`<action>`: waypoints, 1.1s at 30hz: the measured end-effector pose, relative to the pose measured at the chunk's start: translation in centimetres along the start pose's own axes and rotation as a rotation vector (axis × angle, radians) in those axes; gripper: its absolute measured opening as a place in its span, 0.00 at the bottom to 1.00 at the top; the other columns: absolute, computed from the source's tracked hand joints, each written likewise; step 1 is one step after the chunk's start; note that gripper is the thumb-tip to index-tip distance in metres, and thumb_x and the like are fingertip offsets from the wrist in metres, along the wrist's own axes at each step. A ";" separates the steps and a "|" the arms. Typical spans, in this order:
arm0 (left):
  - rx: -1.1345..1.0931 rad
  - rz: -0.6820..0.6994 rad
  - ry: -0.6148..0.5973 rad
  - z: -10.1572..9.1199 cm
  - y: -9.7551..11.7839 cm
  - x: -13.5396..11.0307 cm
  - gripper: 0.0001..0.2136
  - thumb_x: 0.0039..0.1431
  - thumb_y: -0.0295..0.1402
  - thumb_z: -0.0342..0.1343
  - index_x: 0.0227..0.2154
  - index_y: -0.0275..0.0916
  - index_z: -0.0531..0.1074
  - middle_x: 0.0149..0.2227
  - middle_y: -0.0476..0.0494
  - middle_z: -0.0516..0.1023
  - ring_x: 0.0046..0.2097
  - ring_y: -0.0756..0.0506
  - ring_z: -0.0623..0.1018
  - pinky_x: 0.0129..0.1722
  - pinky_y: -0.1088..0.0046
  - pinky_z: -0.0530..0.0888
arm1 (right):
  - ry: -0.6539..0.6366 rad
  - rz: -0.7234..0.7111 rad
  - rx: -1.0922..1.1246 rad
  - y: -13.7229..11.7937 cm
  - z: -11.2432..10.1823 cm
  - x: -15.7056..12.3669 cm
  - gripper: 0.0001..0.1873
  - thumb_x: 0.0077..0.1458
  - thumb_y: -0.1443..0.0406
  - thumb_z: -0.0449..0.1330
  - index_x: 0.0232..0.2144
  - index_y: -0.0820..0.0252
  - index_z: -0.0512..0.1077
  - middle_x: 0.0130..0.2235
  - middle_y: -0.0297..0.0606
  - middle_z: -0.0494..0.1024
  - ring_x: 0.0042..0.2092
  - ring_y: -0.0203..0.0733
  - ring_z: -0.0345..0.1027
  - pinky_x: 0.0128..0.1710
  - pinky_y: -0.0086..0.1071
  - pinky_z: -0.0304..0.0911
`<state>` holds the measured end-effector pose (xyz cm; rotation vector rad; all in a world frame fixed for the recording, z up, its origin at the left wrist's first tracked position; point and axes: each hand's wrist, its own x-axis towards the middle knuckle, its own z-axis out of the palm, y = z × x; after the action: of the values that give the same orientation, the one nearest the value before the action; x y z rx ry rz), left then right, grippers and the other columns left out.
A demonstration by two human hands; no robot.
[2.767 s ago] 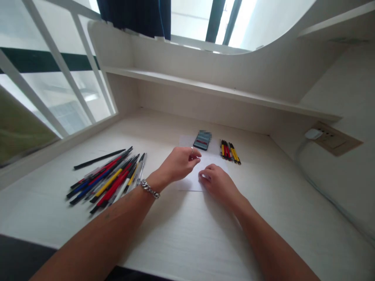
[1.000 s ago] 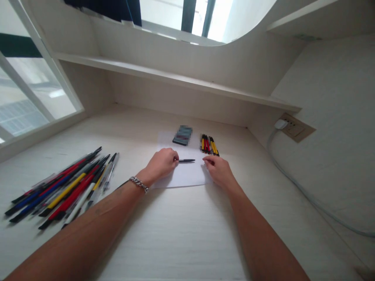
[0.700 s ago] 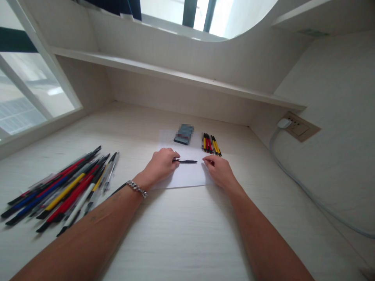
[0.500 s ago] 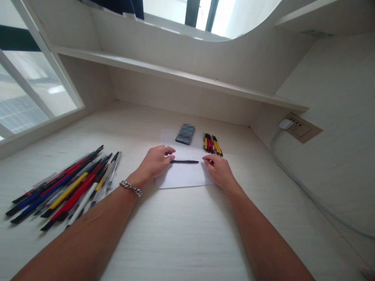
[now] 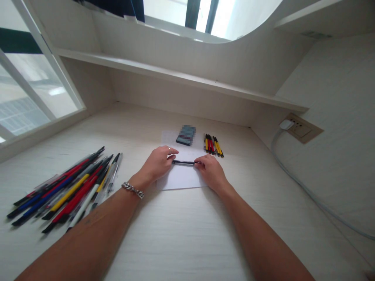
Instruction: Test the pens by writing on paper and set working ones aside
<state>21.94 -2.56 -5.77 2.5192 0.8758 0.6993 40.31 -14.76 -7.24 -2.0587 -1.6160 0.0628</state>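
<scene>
A dark pen (image 5: 184,162) lies level across a white sheet of paper (image 5: 181,180), spanning the gap between my two hands. My left hand (image 5: 159,162) pinches its left end between thumb and fingers, with a ring on one finger and a chain bracelet at the wrist. At the other end, the fingertips of my right hand (image 5: 211,169) are closed on the pen's tip. Both ends of the pen are partly hidden by my fingers.
Left of my arms lies a heap of mixed pens (image 5: 73,179). A blurred phone (image 5: 185,136) rests at the paper's far edge, beside a row of several pens (image 5: 213,145). A white cable (image 5: 295,181) runs from the wall socket (image 5: 304,128). A shelf (image 5: 181,74) overhangs the desk.
My right hand has moved left and closed on the right end of the pen. My left hand keeps hold of the other end, nearly unmoved.
</scene>
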 end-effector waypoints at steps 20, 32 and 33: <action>-0.078 0.097 -0.051 0.4 1.6 -0.8 0.05 0.55 0.30 0.59 0.34 0.41 0.76 0.35 0.47 0.79 0.37 0.46 0.76 0.37 0.72 0.71 | -0.037 0.111 0.591 -0.6 -1.0 -0.3 0.19 0.58 0.53 0.55 0.32 0.60 0.77 0.26 0.34 0.75 0.25 0.34 0.63 0.25 0.28 0.56; -0.103 0.120 -0.106 0.0 2.1 -0.8 0.08 0.59 0.34 0.55 0.35 0.42 0.79 0.35 0.46 0.82 0.36 0.45 0.78 0.36 0.72 0.69 | -0.035 0.190 0.810 -0.8 -0.9 -0.2 0.12 0.51 0.57 0.61 0.28 0.62 0.76 0.23 0.35 0.74 0.23 0.33 0.61 0.23 0.27 0.55; -0.098 0.122 -0.127 0.0 2.0 -0.7 0.09 0.60 0.34 0.54 0.35 0.42 0.79 0.35 0.46 0.82 0.36 0.45 0.78 0.36 0.72 0.69 | -0.027 0.179 0.808 -0.8 -0.8 -0.2 0.11 0.50 0.59 0.62 0.30 0.62 0.76 0.24 0.34 0.75 0.24 0.33 0.62 0.24 0.28 0.57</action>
<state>22.35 -4.52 -4.97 2.5135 0.6330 0.5970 39.83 -15.10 -6.26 -1.5435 -1.1346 0.6885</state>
